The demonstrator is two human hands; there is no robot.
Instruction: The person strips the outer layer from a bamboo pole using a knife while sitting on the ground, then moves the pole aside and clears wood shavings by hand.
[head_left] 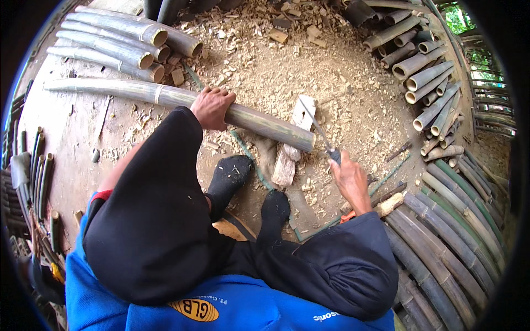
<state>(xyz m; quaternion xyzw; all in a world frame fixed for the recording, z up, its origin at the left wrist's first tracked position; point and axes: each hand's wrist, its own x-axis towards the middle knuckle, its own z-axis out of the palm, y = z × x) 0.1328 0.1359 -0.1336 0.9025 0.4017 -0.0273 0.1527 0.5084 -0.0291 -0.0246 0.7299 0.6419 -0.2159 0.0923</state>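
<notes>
My left hand [213, 107] is wrapped over the top of a long bamboo pole [270, 126], which reaches from the far left to the middle of the view. The pole's right end lies over a pale, rough wooden block [285, 166]. In my right hand [351, 179] is a knife [334, 156] with a dark handle and a long, narrow blade. The blade points up and left, just past the pole's cut end, over another pale piece of wood [303, 112]. Whether it touches that wood I cannot tell.
Wood shavings [259, 71] cover the ground ahead. Cut bamboo lengths [116, 47] lie at the upper left, with a stack of bamboo [425, 77] at the upper right and long poles [441, 237] at the lower right. My dark-socked feet [231, 179] are close below the pole.
</notes>
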